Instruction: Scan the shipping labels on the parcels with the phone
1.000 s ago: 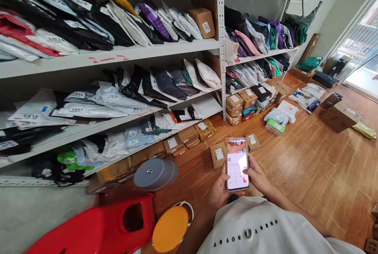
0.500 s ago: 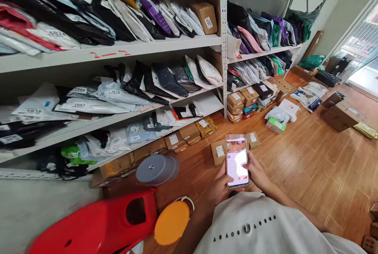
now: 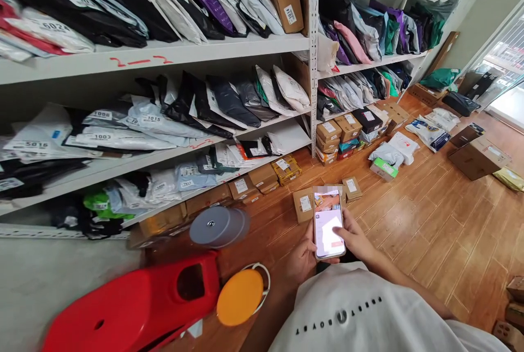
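A smartphone with a bright, glare-washed screen is held upright in front of my light shirt. My left hand wraps its left edge and lower back. On the other side, my right hand grips the right edge, its thumb over the screen. Small cardboard boxes with white labels lie on the floor just beyond the phone.
Shelves full of labelled parcel bags stand ahead and to the left. Boxes line the floor below them. A red plastic seat, a yellow round stool and a grey bin are at lower left. A large carton sits at right.
The view has tilted slightly down, so the shelves sit higher in the picture. My left thumb has drawn back from the screen toward the phone's edge; both hands still hold the phone.
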`<state>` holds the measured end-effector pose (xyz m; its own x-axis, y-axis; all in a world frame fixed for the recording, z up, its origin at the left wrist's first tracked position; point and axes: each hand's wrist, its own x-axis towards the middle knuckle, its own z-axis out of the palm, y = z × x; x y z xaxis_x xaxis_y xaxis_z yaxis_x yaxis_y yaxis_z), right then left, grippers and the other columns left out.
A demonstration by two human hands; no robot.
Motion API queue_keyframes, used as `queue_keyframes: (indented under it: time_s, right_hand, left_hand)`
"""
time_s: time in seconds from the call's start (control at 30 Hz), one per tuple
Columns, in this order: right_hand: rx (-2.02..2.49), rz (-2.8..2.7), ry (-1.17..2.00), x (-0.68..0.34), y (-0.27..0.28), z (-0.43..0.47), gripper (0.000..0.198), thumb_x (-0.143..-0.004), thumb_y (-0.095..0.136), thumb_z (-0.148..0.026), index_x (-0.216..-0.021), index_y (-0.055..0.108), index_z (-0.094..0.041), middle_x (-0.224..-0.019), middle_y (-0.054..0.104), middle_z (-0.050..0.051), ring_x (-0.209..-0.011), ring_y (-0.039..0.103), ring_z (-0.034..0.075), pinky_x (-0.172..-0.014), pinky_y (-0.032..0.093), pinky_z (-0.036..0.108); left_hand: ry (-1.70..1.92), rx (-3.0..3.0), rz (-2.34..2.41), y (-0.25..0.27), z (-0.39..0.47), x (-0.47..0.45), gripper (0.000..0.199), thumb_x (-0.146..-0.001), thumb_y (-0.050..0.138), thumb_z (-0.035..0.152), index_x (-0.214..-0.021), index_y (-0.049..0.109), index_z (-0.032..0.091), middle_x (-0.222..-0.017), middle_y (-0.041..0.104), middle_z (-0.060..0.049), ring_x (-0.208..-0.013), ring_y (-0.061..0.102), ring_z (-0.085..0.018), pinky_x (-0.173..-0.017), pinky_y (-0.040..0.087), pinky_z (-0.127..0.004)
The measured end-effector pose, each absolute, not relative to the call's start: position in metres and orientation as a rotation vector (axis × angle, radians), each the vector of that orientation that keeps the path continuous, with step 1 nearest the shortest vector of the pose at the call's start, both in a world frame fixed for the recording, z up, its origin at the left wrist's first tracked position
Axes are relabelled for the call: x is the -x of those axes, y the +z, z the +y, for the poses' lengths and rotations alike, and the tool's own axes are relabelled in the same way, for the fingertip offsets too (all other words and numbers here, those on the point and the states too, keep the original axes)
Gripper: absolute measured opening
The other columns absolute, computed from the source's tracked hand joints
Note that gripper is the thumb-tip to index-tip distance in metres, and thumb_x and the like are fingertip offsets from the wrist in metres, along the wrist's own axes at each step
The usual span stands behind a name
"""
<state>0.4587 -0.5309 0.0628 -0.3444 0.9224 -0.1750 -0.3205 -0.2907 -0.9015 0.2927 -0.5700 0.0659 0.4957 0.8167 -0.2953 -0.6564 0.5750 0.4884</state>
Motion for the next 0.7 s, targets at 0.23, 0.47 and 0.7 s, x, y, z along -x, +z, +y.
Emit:
queue_keyframes:
  time_s: [0.23,0.47,0.7]
  right_hand:
    - [0.972,-1.007,1.774,-0.459,0.065,-0.496,0.044,-0.067,0.077,-0.025,-0.108,0.058,-0.028,-0.093,0.071,0.000,-0.081,0.064,0.021,-0.073,0.053,0.033]
    - [1.056,-0.915,1.826,-0.445,0.061,-0.444,0.025,-0.076,0.070,-0.035,-0.096,0.057,-0.026,-0.078,0.067,-0.003,-0.062,0.058,0.017,-0.062,0.049,0.030]
    - [1.029,-0.936,1.862,-0.442,0.065,-0.404,0.031,-0.071,0.075,-0.028,-0.097,0.059,-0.025,-0.084,0.071,-0.002,-0.069,0.062,0.018,-0.065,0.049,0.030]
  left_hand:
    - [0.970,-0.316,0.577,0.072,-0.542,-0.299,0.109,-0.069,0.060,0.014,-0.159,0.008,0.048,-0.154,0.047,-0.006,-0.110,0.066,-0.030,-0.079,0.062,-0.040]
    - [1.027,-0.311,0.686,0.073,-0.507,-0.307,0.104,-0.067,0.060,0.020,-0.158,0.018,0.044,-0.152,0.047,-0.006,-0.117,0.061,-0.032,-0.091,0.057,-0.047]
    - [1.088,-0.283,0.725,0.076,-0.473,-0.310,0.104,-0.064,0.061,0.020,-0.157,0.022,0.043,-0.148,0.049,-0.007,-0.116,0.060,-0.033,-0.088,0.058,-0.046]
